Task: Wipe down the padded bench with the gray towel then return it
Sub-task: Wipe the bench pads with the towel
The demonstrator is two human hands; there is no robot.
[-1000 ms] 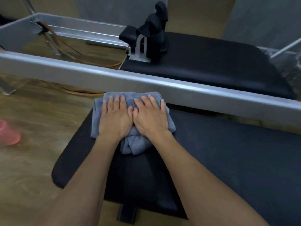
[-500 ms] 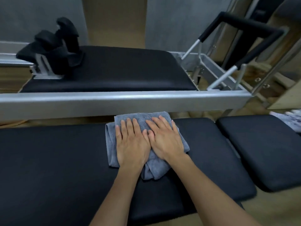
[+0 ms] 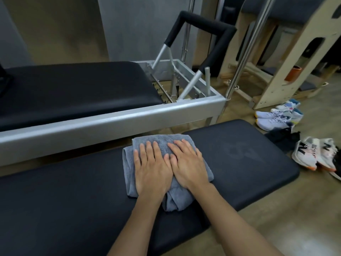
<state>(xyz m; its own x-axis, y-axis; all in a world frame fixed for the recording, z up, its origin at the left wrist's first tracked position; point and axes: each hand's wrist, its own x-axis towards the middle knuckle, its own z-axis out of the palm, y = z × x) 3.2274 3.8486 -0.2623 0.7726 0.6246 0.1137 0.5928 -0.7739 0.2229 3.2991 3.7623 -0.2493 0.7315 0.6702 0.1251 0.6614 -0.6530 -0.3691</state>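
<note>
Both hands — left hand (image 3: 152, 169), right hand (image 3: 188, 166) — press flat, fingers straight, on the gray towel (image 3: 160, 143) atop the padded bench (image 3: 249, 154); metal rail (image 3: 110, 119) just behind, sneakers (image 3: 313, 154) on the floor at right.

A silver-framed exercise machine (image 3: 110, 115) with a black padded carriage (image 3: 73, 85) and a black-sleeved foot bar (image 3: 203, 21) stands before gray wall panels (image 3: 138, 28) split by a tan strip (image 3: 55, 24). At right, a pale wooden apparatus (image 3: 287, 58) holds an orange cup (image 3: 293, 75). Two pairs of sneakers, one white and blue (image 3: 273, 120), one white (image 3: 313, 154), lie beside dark clothing (image 3: 282, 136) on the wood-look floor (image 3: 313, 209).
</note>
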